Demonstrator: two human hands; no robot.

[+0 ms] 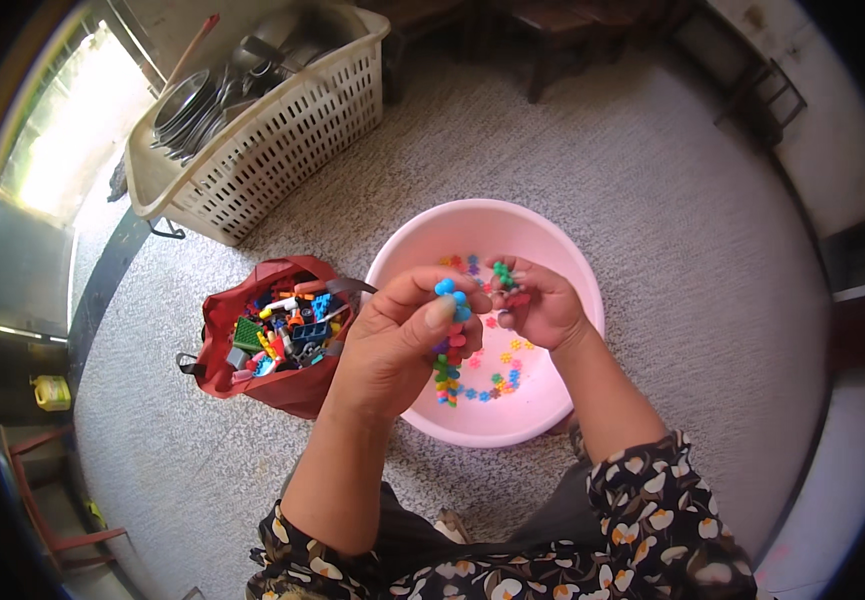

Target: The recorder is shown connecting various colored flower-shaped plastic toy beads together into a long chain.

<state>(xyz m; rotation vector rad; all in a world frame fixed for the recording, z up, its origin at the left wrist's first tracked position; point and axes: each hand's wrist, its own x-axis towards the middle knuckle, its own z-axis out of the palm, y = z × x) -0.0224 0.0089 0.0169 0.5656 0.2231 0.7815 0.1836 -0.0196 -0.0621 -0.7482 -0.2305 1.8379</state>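
Observation:
My left hand (pixel 392 345) is closed on a chain of small plastic flower-shaped linking pieces (pixel 449 375). A blue piece shows at the thumb, and a multicoloured string hangs below the fingers. Close by on the right, my right hand (pixel 544 308) pinches a green flower-shaped piece (pixel 502 275), with some red at the fingertips too. Both hands are above a round pink basin (pixel 512 430). On its bottom lie several loose flower-shaped pieces (pixel 512 347) in yellow, blue, pink and red. My hands hide part of the basin's inside.
Left of the basin stands a dark red fabric bag (pixel 302 397) full of mixed toy bricks (pixel 287 325). A cream slatted plastic basket (pixel 282 150) with pans and dishes sits at the far left. Wooden furniture (pixel 572 20) stands at the back; a yellow container (pixel 51 393) is at the left edge.

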